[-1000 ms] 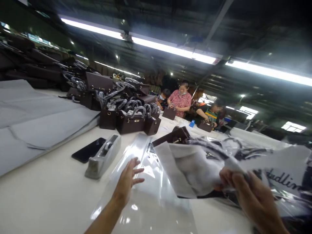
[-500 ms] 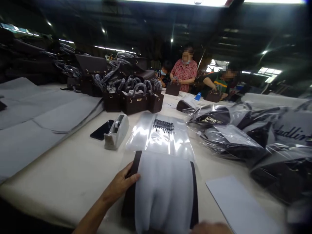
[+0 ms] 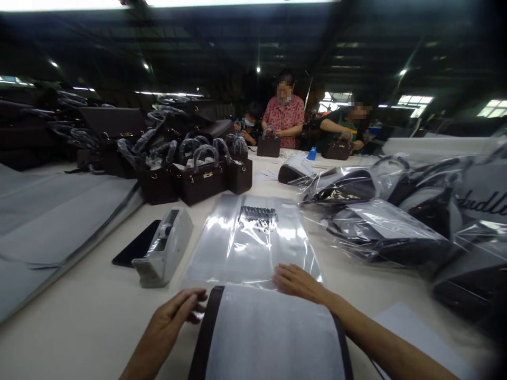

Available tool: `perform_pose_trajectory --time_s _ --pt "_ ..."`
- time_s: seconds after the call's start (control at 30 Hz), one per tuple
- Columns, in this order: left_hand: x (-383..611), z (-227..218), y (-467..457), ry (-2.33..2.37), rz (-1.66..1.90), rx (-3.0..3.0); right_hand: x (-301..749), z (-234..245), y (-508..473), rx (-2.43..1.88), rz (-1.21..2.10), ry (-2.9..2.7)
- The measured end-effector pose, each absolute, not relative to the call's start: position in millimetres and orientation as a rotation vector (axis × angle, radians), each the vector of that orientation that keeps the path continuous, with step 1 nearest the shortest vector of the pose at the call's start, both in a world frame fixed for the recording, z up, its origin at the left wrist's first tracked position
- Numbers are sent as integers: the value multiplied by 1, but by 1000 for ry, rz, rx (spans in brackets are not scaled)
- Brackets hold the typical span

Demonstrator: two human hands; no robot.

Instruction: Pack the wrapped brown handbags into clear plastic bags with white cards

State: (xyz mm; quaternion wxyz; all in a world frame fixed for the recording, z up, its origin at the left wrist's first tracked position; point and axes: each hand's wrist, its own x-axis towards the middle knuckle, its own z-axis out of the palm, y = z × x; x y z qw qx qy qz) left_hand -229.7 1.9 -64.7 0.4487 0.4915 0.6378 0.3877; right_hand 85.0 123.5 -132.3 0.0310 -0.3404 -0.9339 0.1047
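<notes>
A dark brown handbag covered with a white sheet (image 3: 277, 338) lies at the near edge of the table in front of me. At its left side is my left hand (image 3: 172, 319), fingers loosely bent and holding nothing; whether the fingertips touch the bag's dark edge I cannot tell. My right hand (image 3: 297, 282) reaches over the bag's far right corner. Its fingers lie stretched out on the near edge of a stack of clear plastic bags (image 3: 253, 250) with black lettering, just beyond the handbag.
A tape dispenser (image 3: 164, 250) and a dark phone (image 3: 137, 245) lie left. Brown handbags (image 3: 206, 179) with wrapped handles stand behind. Plastic-wrapped bags (image 3: 388, 232) are piled right, white sheets (image 3: 59, 211) left. Several people work across the table, one in a red patterned shirt (image 3: 283, 113).
My left hand has let go of the handbag's left edge. My right hand has moved from the near edge up and forward onto the plastic bags. The view has shifted.
</notes>
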Motion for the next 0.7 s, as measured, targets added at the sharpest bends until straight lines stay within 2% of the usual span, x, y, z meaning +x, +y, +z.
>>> perform_pose_trajectory --time_s 0.13,0.33,0.5,0.7 --pt "-208 -60 81 1440 935 1622 83 -110 129 -1038 393 -2791" --pt "-172 -84 147 1134 482 2121 89 -85 148 -1031 770 -2696" --pt "-165 -90 143 1132 296 2240 89 -88 168 -1409 706 -2501" --pt "-158 -76 156 1480 189 2697 74 -85 175 -1505 543 -2546"
